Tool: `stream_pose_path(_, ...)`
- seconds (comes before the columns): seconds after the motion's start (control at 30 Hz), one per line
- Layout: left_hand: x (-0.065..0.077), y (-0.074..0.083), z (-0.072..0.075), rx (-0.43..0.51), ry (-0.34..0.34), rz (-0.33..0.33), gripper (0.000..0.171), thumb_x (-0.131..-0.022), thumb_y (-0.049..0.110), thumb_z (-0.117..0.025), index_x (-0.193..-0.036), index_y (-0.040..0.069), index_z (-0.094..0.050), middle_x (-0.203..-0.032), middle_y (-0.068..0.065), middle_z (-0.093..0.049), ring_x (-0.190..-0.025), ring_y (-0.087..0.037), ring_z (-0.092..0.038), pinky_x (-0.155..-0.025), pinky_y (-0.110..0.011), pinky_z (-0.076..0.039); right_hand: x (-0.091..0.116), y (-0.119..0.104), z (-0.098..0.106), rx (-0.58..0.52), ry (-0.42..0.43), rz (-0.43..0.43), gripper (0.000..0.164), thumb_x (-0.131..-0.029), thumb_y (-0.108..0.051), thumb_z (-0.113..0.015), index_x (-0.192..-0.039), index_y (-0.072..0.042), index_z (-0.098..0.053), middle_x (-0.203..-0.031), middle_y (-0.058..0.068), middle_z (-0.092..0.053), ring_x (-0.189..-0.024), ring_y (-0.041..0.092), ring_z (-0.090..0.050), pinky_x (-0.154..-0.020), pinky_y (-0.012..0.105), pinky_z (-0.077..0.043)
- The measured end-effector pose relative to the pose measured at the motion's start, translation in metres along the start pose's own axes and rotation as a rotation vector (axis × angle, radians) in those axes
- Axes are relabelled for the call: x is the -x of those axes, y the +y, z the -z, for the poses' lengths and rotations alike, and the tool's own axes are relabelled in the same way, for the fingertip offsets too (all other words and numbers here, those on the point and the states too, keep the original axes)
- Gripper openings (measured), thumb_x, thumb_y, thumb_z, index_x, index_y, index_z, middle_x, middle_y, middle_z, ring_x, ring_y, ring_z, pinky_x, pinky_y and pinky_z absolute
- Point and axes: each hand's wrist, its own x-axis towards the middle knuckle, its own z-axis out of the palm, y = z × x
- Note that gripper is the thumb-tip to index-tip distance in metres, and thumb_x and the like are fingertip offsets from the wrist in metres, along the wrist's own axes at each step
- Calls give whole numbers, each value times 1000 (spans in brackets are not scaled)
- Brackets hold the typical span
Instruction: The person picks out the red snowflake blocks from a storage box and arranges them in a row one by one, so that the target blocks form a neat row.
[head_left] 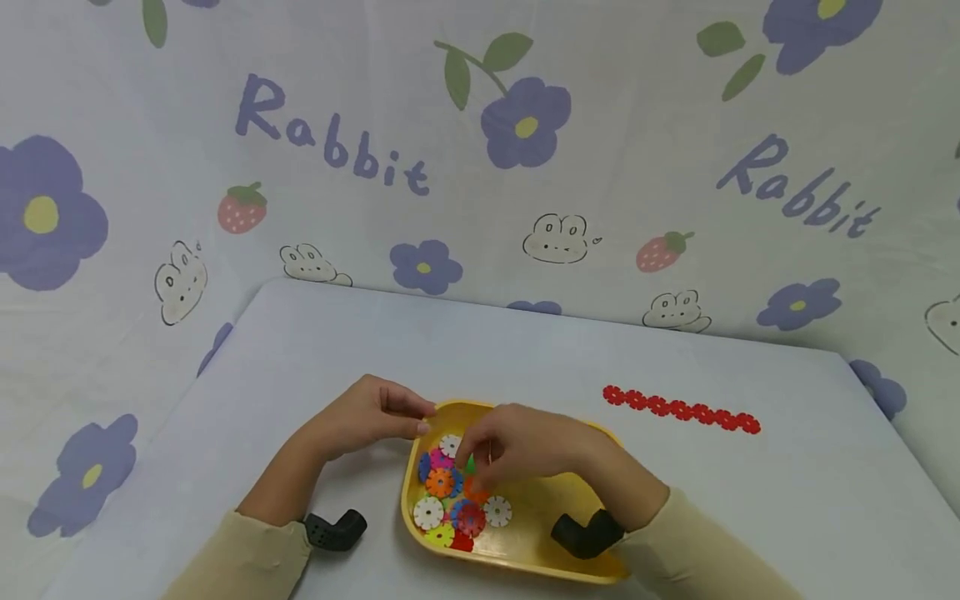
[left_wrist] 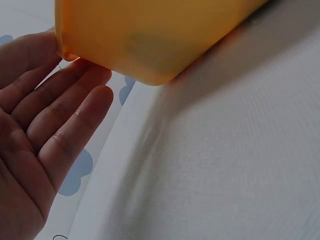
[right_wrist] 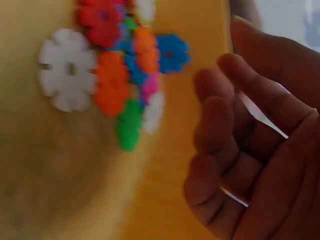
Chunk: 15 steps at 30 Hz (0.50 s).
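A yellow plastic tray (head_left: 540,533) stands on the white table, with several colourful notched plastic discs (head_left: 439,482) gathered at its left end. My left hand (head_left: 375,414) is at the tray's back left corner, thumb and index fingertips on the rim. In the left wrist view, the other fingers of that hand (left_wrist: 55,115) extend along the outside below the rim. My right hand (head_left: 517,446) hovers over the discs, its fingers loosely bent. Nothing shows between the fingers in the right wrist view, where a white disc (right_wrist: 69,70) and a green disc (right_wrist: 130,125) lie beside them.
To the right behind the tray, a row of red notched discs (head_left: 681,409) lies end to end on the table (head_left: 465,342). A white cloth with flowers, rabbits and strawberries (head_left: 480,200) hangs behind the table. Black wrist pieces (head_left: 337,531) stick out from both sleeves.
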Motion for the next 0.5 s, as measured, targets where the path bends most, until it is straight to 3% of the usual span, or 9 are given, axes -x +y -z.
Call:
stream_pose_path(0.13, 0, 0, 0, -7, 3, -2, 30, -86, 25, -77, -111, 8, -74, -110, -7, -74, -100, -19, -71, -87, -32, -58, -13, 0, -17, 113, -114, -86, 22, -78, -25, -84, -96, -24, -71, -76, -8, -60, -71, 7, -52, -63, 20, -46)
stream_pose_path(0.27, -1, 0, 1, -7, 5, -4, 29, -86, 24, -77, -111, 8, -74, -110, -8, -74, -100, -19, -70, -88, -32, -58, -18, 1, -25, 154, -168, -129, 26, -74, -27, -87, -90, -26, -67, -78, -8, -57, -74, 7, -51, -64, 21, -42)
stream_pose_path(0.5, 1, 0, 0, 9, 1, -6, 30, -87, 22, -76, -111, 6, -74, -110, -9, -74, -99, -19, -70, -88, -32, -58, -24, 6, -31, 182, -131, -117, 24, -78, -21, -84, -81, -22, -61, -72, -8, -54, -69, 7, -49, -61, 19, -41)
